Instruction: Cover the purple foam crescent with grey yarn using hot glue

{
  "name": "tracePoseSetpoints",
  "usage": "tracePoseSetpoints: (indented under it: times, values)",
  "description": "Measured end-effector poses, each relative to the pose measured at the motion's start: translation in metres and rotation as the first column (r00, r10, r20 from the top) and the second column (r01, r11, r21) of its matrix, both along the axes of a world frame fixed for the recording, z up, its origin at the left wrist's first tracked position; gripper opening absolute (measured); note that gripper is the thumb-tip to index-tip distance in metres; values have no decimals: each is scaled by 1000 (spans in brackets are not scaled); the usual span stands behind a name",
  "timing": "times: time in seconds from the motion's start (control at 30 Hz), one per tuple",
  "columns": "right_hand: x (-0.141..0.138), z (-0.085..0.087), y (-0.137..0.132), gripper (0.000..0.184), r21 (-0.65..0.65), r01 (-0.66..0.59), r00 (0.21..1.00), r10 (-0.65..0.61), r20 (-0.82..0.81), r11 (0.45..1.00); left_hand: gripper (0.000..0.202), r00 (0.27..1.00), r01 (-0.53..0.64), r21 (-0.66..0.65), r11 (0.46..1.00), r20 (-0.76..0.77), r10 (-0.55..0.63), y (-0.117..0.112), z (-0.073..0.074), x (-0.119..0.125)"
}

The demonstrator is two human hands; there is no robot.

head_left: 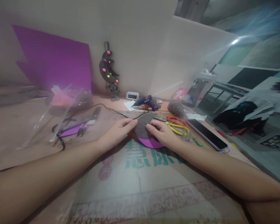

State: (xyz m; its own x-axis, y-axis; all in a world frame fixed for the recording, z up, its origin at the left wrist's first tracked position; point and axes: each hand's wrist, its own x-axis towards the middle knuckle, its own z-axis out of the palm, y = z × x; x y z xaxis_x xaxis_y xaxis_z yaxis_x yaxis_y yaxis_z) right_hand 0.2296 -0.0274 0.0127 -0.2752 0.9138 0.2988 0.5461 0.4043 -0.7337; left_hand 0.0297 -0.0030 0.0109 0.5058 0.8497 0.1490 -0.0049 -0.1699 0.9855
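Between my hands is a crescent-shaped purple piece (151, 143) with grey yarn (144, 124) wound in close rows over most of it. Only its lower edge shows bare purple. My left hand (124, 127) pinches the left edge of this yarn-wrapped crescent between thumb and fingers. On the other side, my right hand (162, 130) is closed on it, thumb lying on the yarn face. The crescent is tilted up just above a printed cardboard sheet (140, 189). Past it lie a blue hot glue gun (144, 102) and a ball of grey yarn (176, 109).
Right of my hands are orange-handled pliers (175, 119), yellow-handled scissors (178, 128) and a phone (207, 133). Glue sticks (60, 119) and small tools lie left. A small clock (132, 95), a decorated moon hanging (107, 67) and a purple sheet (58, 62) are by the wall.
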Motion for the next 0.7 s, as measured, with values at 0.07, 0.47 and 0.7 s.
tracePoseSetpoints:
  times: [0.07,0.47,0.7]
  values:
    - [0,0,0,32,-1,-1,1000,1,2,1000,30,999,-15,31,999,-51,17,0,1,-1]
    - [3,1,-2,43,-9,38,998,-38,-46,999,30,999,-8,54,999,-41,10,3,-4,-3]
    - [3,1,0,43,20,42,999,-42,-29,999,29,997,0,83,997,-82,7,3,-2,-2]
